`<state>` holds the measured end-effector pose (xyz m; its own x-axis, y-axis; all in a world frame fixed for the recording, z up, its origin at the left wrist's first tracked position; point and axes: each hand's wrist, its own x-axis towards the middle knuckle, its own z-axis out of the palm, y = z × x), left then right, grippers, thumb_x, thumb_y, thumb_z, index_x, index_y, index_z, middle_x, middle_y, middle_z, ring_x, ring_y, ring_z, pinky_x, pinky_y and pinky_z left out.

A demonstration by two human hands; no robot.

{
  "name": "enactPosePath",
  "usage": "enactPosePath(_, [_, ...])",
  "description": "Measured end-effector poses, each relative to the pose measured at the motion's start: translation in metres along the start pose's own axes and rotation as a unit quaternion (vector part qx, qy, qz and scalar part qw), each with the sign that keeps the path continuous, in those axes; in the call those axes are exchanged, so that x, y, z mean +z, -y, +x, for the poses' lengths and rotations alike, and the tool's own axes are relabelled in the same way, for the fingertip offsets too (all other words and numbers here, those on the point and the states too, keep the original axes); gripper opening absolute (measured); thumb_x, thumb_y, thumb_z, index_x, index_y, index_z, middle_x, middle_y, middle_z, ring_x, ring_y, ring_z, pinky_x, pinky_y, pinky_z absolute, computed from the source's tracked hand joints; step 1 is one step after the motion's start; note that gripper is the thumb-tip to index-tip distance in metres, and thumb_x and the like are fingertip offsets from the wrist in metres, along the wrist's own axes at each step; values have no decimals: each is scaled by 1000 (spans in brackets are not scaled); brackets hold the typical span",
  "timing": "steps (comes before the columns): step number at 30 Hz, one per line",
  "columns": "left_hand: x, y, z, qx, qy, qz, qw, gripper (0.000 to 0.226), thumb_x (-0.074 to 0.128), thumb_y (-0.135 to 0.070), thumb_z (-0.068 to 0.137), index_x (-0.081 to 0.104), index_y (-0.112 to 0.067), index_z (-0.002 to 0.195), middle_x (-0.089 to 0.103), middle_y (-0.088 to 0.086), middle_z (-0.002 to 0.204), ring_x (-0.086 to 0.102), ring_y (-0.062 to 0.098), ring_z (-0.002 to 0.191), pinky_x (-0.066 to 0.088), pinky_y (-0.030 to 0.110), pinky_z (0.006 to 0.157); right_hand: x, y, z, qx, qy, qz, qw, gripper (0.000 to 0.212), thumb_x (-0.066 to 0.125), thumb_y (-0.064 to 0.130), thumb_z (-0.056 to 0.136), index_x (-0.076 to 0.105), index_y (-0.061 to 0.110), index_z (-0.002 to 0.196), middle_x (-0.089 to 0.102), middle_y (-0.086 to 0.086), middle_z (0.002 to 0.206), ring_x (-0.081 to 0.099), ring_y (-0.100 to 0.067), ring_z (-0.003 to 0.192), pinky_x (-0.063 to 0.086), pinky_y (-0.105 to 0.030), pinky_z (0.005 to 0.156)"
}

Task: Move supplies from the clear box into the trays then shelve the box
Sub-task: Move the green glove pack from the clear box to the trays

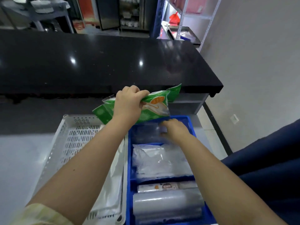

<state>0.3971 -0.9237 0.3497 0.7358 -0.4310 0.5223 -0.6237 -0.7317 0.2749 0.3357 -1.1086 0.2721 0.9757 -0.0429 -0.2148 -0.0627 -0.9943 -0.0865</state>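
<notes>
Head view: your left hand (pixel 128 104) is clenched around a green packet (pixel 155 103), pinching it near the top, crumpled, held in the air above the gap between the two trays, with part of it hanging over the far end of the blue tray (pixel 129 159). Your right hand (pixel 174 129) is down in the far compartment of the blue tray, fingers curled loosely onto clear plastic wrap (pixel 146 132) there; motion blur, so you cannot tell if it actually grips it or just touches it. Blue tray is divided into compartments: the middle one holds a pile of clear plastic bags (pixel 157 159), the near one holds a small printed pack (pixel 167 186) and just in front of it a clear plastic roll (pixel 167 203) lying on its side. White perforated tray (pixel 65 137) sits just left of the blue tray, sides touching or nearly so; a white flat bag (pixel 112 189) lies along its right side, the far part bare. Both trays rest on a pale grey surface (pixel 21 159). Black glossy bench (pixel 105 62) runs across behind them. White shelf rack (pixel 194 17) stands at the far right by the wall. Dark blue fabric (pixel 267 168) shows at the right edge. Your left sleeve (pixel 40 215) is pale yellow, at the bottom edge.
</notes>
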Motion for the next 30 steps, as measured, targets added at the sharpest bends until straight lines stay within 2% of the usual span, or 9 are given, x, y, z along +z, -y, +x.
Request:
enactPosePath(2, [3, 0, 3, -15, -8, 10, 1000, 34, 75, -6, 75, 72, -16, 108, 64, 11, 89, 56, 35, 81, 41, 42, 66, 7, -5, 18, -24, 58, -10, 998, 49, 60, 32, 82, 53, 29, 131, 57, -9, 131, 54, -34, 115, 49, -44, 91])
enactPosePath(5, [7, 2, 2, -42, -24, 35, 998, 34, 75, -7, 75, 73, -15, 107, 64, 12, 88, 56, 35, 79, 42, 42, 66, 26, -9, 34, -53, 113, -6, 992, 57, 59, 23, 83, 44, 28, 138, 50, -10, 137, 51, -34, 118, 46, -45, 95])
enactPosePath(9, [10, 2, -5, -69, -35, 65, 995, 33, 72, -4, 75, 73, -16, 107, 64, 12, 88, 55, 35, 79, 41, 42, 65, 46, -15, 42, -84, 110, 15, 990, 63, 59, 16, 82, 40, 27, 140, 40, -10, 138, 40, -33, 122, 40, -46, 99])
enactPosePath(16, [6, -2, -18, -83, -45, 78, 993, 37, 74, -1, 73, 73, -16, 107, 64, 11, 88, 55, 33, 78, 37, 38, 66, 46, -14, 42, -92, 115, 81, 986, 40, 54, 13, 84, 59, 30, 120, 62, -7, 123, 56, -35, 108, 43, -40, 92])
enactPosePath(18, [5, -4, -19, -76, -39, 73, 994, 37, 75, -3, 74, 73, -16, 108, 64, 10, 89, 55, 32, 79, 39, 40, 67, 36, -12, 35, -109, 79, 55, 989, 35, 55, 12, 84, 63, 27, 115, 65, -6, 118, 57, -33, 106, 41, -40, 92])
enactPosePath(21, [0, -10, -16, -65, -38, 54, 996, 35, 76, -7, 74, 72, -16, 108, 64, 10, 90, 55, 33, 80, 44, 43, 68, 9, -12, 19, -134, -39, 15, 990, 23, 59, 10, 80, 65, 22, 99, 66, -7, 107, 57, -32, 102, 40, -39, 85])
enactPosePath(24, [-4, -22, -7, -40, -30, 31, 998, 35, 77, -13, 76, 71, -17, 110, 65, 10, 91, 56, 32, 82, 47, 46, 70, -14, -17, -6, -161, -120, -16, 980, 22, 62, 8, 75, 64, 19, 95, 63, -7, 97, 55, -32, 98, 34, -38, 82])
enactPosePath(27, [-4, -40, 6, -18, -22, 9, 1000, 34, 76, -15, 77, 71, -19, 110, 65, 9, 91, 56, 31, 83, 47, 45, 71, -27, -29, -31, -161, -145, -34, 976, 32, 64, 7, 73, 65, 20, 102, 60, -6, 97, 53, -30, 99, 32, -40, 82])
enactPosePath(30, [4, -62, 15, -2, 6, -19, 1000, 33, 76, -16, 77, 71, -21, 109, 65, 7, 92, 56, 30, 85, 47, 45, 73, -35, -48, -54, -105, -150, -46, 982, 32, 65, 12, 74, 65, 23, 104, 60, -3, 99, 52, -30, 101, 32, -38, 83])
